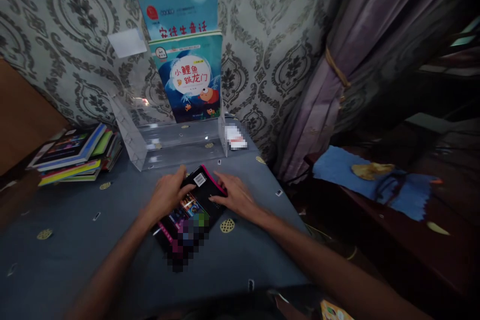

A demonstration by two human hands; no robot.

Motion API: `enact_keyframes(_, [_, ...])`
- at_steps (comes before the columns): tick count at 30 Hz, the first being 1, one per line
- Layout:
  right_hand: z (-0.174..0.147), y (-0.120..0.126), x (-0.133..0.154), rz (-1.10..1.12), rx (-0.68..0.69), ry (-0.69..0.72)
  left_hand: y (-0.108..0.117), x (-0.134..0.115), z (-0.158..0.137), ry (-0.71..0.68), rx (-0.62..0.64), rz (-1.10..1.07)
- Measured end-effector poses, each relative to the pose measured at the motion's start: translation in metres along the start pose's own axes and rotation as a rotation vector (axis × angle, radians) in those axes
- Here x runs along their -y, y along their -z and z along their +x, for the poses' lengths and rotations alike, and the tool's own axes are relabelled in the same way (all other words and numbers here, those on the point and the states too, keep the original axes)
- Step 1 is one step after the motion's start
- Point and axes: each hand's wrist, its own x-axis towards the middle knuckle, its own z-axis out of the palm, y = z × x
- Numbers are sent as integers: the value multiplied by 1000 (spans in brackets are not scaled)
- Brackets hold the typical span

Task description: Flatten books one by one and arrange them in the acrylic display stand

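A black book [192, 202] with pink edges and a white barcode label lies at a slant on, or just over, the cloth-covered table. My left hand [168, 194] grips its left side, thumb resting on the cover. On the opposite side my right hand [235, 196] holds the edge, with its thumb also over the cover. The lower part of the book is blurred out. Just beyond it stands a clear plastic book stand [129, 132]. Two blue books lean upright in the stand, a carp picture book [193, 77] in front of a taller fairy-tale book [183, 7].
A stack of books [71, 152] sits on the table's left. Beside the stand lies a small white item [235, 137], partly blurred. A tied purple curtain [318, 90] hangs at the right, near a dark red surface [442, 255] bearing a blue cloth [337, 167]. Patterned wall covering rises behind.
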Motion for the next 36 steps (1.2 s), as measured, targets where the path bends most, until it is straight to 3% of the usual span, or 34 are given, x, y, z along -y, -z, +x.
enact_keyframes(5, [12, 11, -13, 467, 41, -34, 15, -25, 2, -268, -200, 413])
enact_keyframes(7, [13, 15, -12, 517, -35, 16, 15, -30, 0, -407, -349, 491])
enact_keyframes(12, [6, 28, 3, 330, -292, 243, 17, -29, -13, -639, -679, 503])
enact_keyframes(17, [-11, 38, 20, 70, -493, 572, 23, -30, -38, -739, -799, 405])
enact_keyframes(22, [-34, 42, 31, -66, -553, 765, 25, -32, -73, -757, -742, 439])
enact_keyframes(28, [-54, 38, 35, -130, -574, 747, 10, -11, -89, -688, -559, 372])
enact_keyframes(32, [-65, 24, 31, -151, -473, 773, -12, 8, -90, -643, -437, 330])
enact_keyframes(36, [-74, 12, 33, -180, -258, 821, -34, 24, -100, -637, -335, 419])
